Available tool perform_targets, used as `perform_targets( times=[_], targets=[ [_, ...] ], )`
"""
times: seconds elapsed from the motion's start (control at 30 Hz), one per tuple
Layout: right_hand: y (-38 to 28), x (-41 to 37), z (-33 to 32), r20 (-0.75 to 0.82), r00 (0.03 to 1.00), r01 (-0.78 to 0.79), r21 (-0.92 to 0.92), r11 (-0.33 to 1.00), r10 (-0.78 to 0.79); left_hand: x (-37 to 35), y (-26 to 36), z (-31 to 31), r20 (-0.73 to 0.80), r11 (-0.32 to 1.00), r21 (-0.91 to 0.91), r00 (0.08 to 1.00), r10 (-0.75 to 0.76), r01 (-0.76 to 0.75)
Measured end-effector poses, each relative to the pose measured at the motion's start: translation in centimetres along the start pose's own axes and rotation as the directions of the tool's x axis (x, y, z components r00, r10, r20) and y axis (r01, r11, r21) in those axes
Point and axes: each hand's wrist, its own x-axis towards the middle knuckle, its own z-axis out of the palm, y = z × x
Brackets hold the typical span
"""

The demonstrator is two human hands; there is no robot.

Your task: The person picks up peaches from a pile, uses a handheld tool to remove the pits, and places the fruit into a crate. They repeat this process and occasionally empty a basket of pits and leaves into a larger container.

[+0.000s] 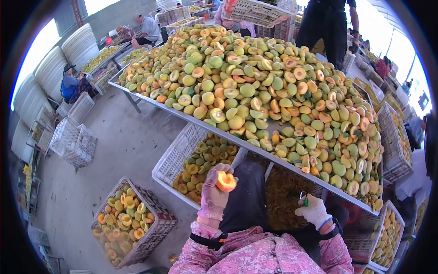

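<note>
The left hand [213, 194], gloved, has its grip closed around a peach half [226, 181], cut face up, held at about 10 o'clock from the person's dark apron. The right hand [314, 211], also gloved, has its grip closed on a small tool [303, 197] with a green part; its working end is too small to make out. The two hands are well apart, both below the near edge of the desk [182, 117].

That edge runs on a slant from 10 o'clock to 4 o'clock, and peaches are heaped right up to it. Under it, just beside the left hand at 11 o'clock, a white crate [175, 157] holds cut halves. A second crate [155, 228] of halves stands on the floor [118, 150] at 8 o'clock. The floor is open toward 9 o'clock as far as a stack of empty crates [73, 141]. A third crate [401, 223] crowds the right side at 4 o'clock. A person in black [326, 27] stands beyond the desk at 1 o'clock.
</note>
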Motion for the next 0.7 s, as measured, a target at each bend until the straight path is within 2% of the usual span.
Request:
perform_targets(
  times=[0.07,0.13,0.2,0.23,0.3,0.33,0.37,0.4,0.43,0.47,0.5,0.57,0.6,0.63,0.7],
  targets=[
    [-0.1,0.3,0.2,0.025,0.999,-0.038,0.142,0.989,0.035,2.0,1.0,-3.7,-0.099,0.999,-0.001,0.994,0.052,-0.052],
    [-2.2,-0.6,-0.2,0.069,0.991,-0.125,0.245,0.961,0.112,3.2,2.2,-6.1,-0.165,0.999,-0.019,0.986,0.030,-0.033],
    [-1.9,-0.1,0.3,0.041,0.992,-0.124,0.292,0.948,0.117,4.1,3.1,-7.4,-0.217,0.998,-0.062,0.976,-0.029,0.016],
    [-1.9,0.0,0.6,0.031,0.992,-0.123,0.313,0.942,0.119,4.4,3.2,-8.2,-0.268,0.999,-0.020,0.963,-0.031,0.026],
    [-2.7,-0.4,0.4,0.076,0.974,-0.224,0.267,0.937,0.211,5.4,3.5,-9.4,-0.353,0.996,0.069,0.935,-0.024,0.051],
    [-3.4,-0.2,0.0,0.072,0.967,-0.254,0.258,0.932,0.244,4.3,4.3,-9.7,-0.086,0.605,0.789,0.956,0.282,-0.108],
    [-2.5,0.2,-0.1,0.021,0.993,-0.113,0.047,0.993,0.112,7.4,3.4,-14.5,-0.127,0.619,0.782,0.952,0.278,-0.076],
    [-3.7,0.2,-1.0,0.053,0.992,-0.113,-0.073,0.991,0.117,10.4,2.5,-19.3,-0.168,0.634,0.772,0.947,0.274,-0.046],
    [-2.8,0.3,-1.0,0.039,0.998,-0.042,-0.133,0.990,0.048,9.4,5.0,-11.0,-0.246,0.643,0.765,0.943,0.224,0.047],
    [-3.9,0.7,-1.7,0.026,0.996,-0.080,-0.253,0.964,0.089,10.0,5.4,-10.7,-0.268,0.672,0.737,0.944,0.193,0.072],
    [-5.2,0.7,-2.6,0.021,0.991,-0.117,-0.372,0.921,0.135,10.3,6.4,-7.8,-0.290,0.628,0.770,0.939,0.185,0.114],
    [-6.6,1.1,-4.5,-0.090,0.995,0.021,-0.327,0.945,-0.053,11.9,7.2,-5.4,-0.357,0.734,0.658,0.928,0.106,0.170],
    [-7.4,1.7,-5.7,-0.141,0.982,0.079,-0.299,0.951,-0.126,12.4,7.5,-4.2,-0.302,0.709,0.693,0.945,0.122,0.130],
    [-9.5,2.3,-7.1,-0.160,0.982,0.031,-0.373,0.927,-0.097,12.9,7.7,-3.1,-0.250,0.683,0.725,0.958,0.137,0.091],
    [-9.5,4.8,-8.6,-0.240,0.941,0.109,-0.452,0.886,-0.238,13.4,7.8,-2.0,-0.160,0.640,0.768,0.973,0.165,0.018]
  ],
)
